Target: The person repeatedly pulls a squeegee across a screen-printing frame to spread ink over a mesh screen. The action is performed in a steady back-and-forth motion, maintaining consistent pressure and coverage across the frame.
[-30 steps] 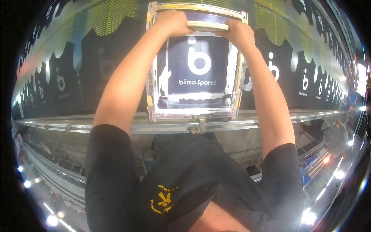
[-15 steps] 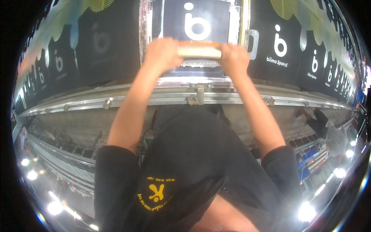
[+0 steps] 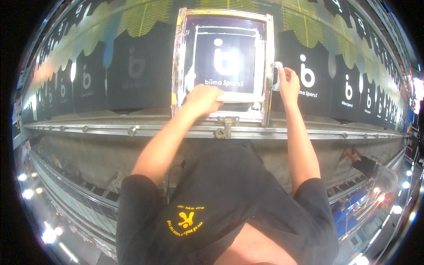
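A screen-printing frame (image 3: 267, 48) lies over dark fabric, its mesh showing a white emblem. My left hand (image 3: 203, 99) is closed at the near end of the mesh, round the left part of a squeegee (image 3: 240, 98). The squeegee's pale bar runs rightward from my fingers. My right hand (image 3: 289, 86) is at the right side of the frame, beside its light-coloured handle (image 3: 277, 76). Its thumb and fingers look apart, the thumb by the handle's edge; a firm grip on it does not show.
Dark fabric pieces (image 3: 349, 88) with white emblems line the long table on both sides. A metal rail (image 3: 176, 131) with bolts runs along the near edge, a bracket (image 3: 228, 127) joining the frame there. At the lower right another person (image 3: 369, 167) is partly visible.
Both hands held the squeegee earlier. My right hand has let go and moved right to the frame's handle. The left hand keeps the squeegee at the near end; more of the frame shows.
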Available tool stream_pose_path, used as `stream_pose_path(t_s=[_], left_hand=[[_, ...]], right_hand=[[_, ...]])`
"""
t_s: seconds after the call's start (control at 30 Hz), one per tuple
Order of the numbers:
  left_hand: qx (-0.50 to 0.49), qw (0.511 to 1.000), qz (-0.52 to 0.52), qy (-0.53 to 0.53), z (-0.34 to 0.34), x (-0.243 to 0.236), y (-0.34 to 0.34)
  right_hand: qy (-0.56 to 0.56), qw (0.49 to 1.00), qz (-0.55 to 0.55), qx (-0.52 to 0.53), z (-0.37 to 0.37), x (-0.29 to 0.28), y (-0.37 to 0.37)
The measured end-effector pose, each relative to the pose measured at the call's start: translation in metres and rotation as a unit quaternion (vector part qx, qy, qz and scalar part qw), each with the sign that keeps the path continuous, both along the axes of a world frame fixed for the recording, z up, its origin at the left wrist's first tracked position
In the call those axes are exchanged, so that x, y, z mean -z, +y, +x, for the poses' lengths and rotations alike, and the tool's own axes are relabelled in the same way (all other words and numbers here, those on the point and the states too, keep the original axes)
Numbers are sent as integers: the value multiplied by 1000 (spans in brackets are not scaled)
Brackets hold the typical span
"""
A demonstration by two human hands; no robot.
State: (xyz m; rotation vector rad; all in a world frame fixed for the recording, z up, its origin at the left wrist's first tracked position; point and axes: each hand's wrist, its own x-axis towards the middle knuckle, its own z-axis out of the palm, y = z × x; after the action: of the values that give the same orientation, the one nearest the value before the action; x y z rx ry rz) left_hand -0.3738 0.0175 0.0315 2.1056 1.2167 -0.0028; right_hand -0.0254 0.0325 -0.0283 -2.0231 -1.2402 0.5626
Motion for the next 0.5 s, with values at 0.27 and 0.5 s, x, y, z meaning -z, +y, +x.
stream_pose_path(t_s=[0.27,0.5], left_hand=[[26,995,93,-13,9,-3,190],[8,998,67,18,13,12,248]], right_hand=[[270,953,-108,78,-2,14,42],[278,946,-133,103,-18,-34,54]])
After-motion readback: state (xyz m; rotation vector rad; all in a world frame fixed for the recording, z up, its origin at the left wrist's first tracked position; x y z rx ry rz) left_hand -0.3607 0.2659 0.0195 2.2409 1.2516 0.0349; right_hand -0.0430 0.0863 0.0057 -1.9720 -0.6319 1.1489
